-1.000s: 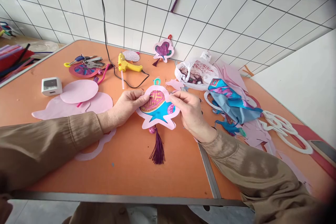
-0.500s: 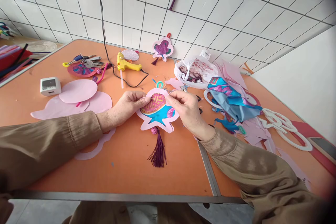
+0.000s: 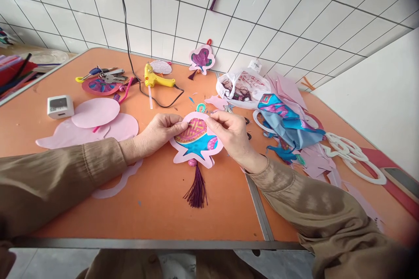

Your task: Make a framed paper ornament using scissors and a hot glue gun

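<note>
Between my two hands is a pink-edged paper ornament (image 3: 195,152), with blue, gold and magenta patterned fabric inside its frame. A turquoise loop (image 3: 200,108) sticks up from its top. From its bottom hang a pink bell (image 3: 192,162) and a dark purple tassel (image 3: 196,187). My left hand (image 3: 159,135) pinches the upper left rim between thumb and fingers. On the opposite side, my right hand (image 3: 232,135) pinches the upper right rim. The fingertips behind the paper are hidden.
A yellow glue gun (image 3: 157,77) with its cord lies behind my left hand. Pink paper ovals (image 3: 95,112), a white charger block (image 3: 60,107) and keys (image 3: 111,76) are at left. At right are a plastic bag (image 3: 240,89), blue fabric (image 3: 288,126) and paper scraps (image 3: 317,161). A finished-looking ornament (image 3: 202,59) leans on the tiles.
The view has shifted slightly. Both hands keep their pinch on the ornament, whose lower edge is tilted a little differently.
</note>
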The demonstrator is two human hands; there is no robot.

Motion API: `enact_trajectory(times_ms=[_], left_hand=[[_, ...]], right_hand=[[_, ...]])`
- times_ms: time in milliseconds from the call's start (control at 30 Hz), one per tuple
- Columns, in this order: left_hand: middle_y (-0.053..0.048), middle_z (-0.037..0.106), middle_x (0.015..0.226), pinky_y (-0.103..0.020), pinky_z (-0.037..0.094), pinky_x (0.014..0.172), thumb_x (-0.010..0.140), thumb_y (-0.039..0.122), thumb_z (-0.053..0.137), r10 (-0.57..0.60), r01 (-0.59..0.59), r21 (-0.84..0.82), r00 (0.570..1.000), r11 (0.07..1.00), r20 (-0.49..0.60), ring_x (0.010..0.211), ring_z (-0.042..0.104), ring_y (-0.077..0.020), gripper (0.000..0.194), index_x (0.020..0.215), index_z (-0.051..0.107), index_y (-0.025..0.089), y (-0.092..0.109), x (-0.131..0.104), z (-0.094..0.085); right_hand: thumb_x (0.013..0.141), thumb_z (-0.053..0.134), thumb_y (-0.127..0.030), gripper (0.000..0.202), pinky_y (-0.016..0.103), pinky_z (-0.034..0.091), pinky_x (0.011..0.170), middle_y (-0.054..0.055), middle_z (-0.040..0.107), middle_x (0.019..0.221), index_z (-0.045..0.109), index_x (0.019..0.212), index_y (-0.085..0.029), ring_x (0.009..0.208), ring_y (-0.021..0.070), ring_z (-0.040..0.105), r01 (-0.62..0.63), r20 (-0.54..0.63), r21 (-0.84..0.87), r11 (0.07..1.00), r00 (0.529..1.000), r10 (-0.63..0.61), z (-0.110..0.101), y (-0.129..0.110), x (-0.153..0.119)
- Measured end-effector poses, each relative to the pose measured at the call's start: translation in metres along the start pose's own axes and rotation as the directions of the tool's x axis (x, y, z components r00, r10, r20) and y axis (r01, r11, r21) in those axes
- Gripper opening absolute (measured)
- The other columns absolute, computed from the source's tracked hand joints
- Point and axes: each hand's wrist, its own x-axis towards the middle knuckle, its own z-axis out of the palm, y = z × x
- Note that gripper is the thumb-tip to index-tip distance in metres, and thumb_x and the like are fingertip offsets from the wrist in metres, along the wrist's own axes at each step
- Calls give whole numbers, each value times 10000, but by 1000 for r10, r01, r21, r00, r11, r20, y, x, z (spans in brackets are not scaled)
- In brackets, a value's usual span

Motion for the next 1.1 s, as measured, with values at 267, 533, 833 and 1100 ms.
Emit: enact_trajectory(times_ms=[267, 533, 833, 1100], left_hand=[[18, 485, 569, -213, 312, 509, 792, 542, 682, -3, 3, -7, 1000, 1000, 12, 532, 402, -81, 461, 621, 553, 134, -2, 0, 0], [-2, 545, 602, -229, 360, 544, 793, 544, 676, 0, 0, -14, 1000, 1000, 9, 561, 451, -98, 455, 626, 576, 133, 1, 0, -1], [-13, 600, 697, -231, 388, 587, 783, 529, 696, -21, 21, 3, 999, 1000, 34, 640, 517, -117, 413, 773, 634, 121, -5, -1, -4], [-24, 617, 665, -235, 381, 551, 784, 537, 698, -11, 13, 33, 999, 999, -38, 598, 521, -115, 430, 716, 634, 117, -8, 1, -5]], right_hand=[[868, 593, -355, 331, 267, 322, 517, -37, 451, 559, 513, 590, -194, 541, 99, 400, -48, 7, 47, 998, 999, 47, 0, 0, 0], [855, 594, -319, 319, 267, 294, 514, -45, 374, 551, 508, 575, -195, 539, 96, 349, -31, -42, 71, 997, 999, 34, -1, 0, 1], [824, 637, -328, 269, 262, 320, 516, -43, 431, 563, 573, 603, -189, 548, 93, 378, -42, -62, 109, 993, 997, 49, 1, 1, 2], [841, 617, -380, 326, 267, 285, 515, -41, 389, 577, 513, 593, -198, 557, 98, 343, -69, -92, 194, 979, 992, 88, 0, 7, 3]])
